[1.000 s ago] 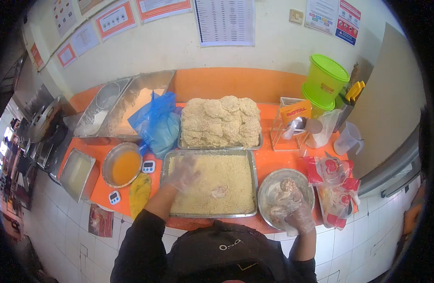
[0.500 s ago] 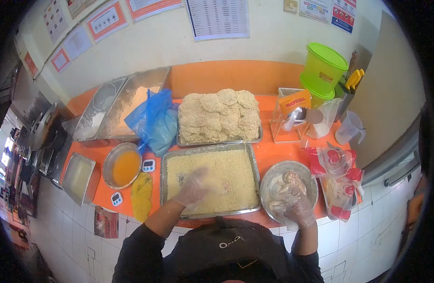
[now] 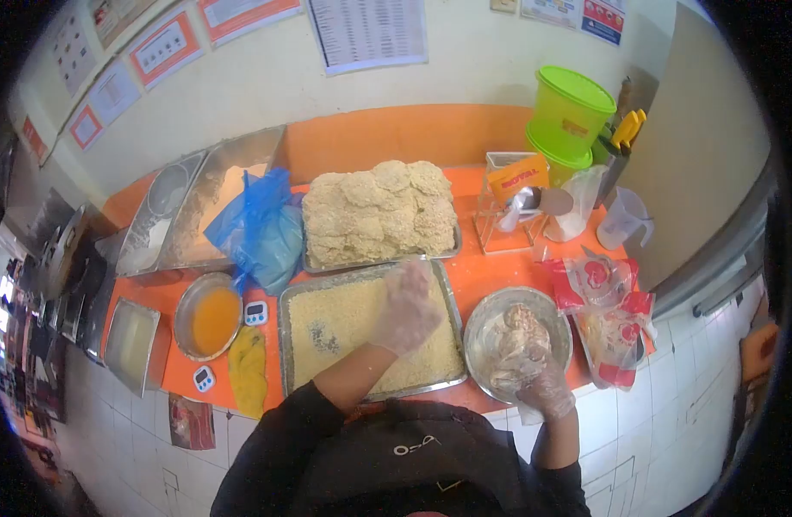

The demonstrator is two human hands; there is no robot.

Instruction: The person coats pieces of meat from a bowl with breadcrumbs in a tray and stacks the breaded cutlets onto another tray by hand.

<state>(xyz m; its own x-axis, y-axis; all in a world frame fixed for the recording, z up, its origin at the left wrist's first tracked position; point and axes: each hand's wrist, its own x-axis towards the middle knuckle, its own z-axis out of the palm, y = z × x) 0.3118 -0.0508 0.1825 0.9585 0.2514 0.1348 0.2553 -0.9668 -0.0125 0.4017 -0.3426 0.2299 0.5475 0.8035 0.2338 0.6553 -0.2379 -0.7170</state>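
My left hand (image 3: pixel 406 312), in a clear plastic glove, is over the right half of a metal tray (image 3: pixel 284 345) of pale crumbs. Its fingers point toward the far edge, and whatever lies under it is hidden. A bare patch of metal shows in the crumbs to its left. My right hand (image 3: pixel 544 386), gloved too, reaches into a round metal bowl (image 3: pixel 476 314) beside the tray. Its fingers are hidden against floury pieces of meat (image 3: pixel 521 332). Behind the crumb tray stands a second tray heaped with crumb-coated pieces (image 3: pixel 374 211).
Left are a bowl of orange liquid (image 3: pixel 215 320), a metal container (image 3: pixel 137 345), two timers, a yellow cloth (image 3: pixel 248 370) and a blue bag (image 3: pixel 262 237). Right are red-and-clear packages (image 3: pixel 607 340), a measuring jug (image 3: pixel 621 220), a wire rack and green tubs (image 3: pixel 572 108).
My left hand has swept rightward across the crumbs and away from me, uncovering the bare patch. My right hand has stayed at the bowl. The whole view has shifted somewhat.
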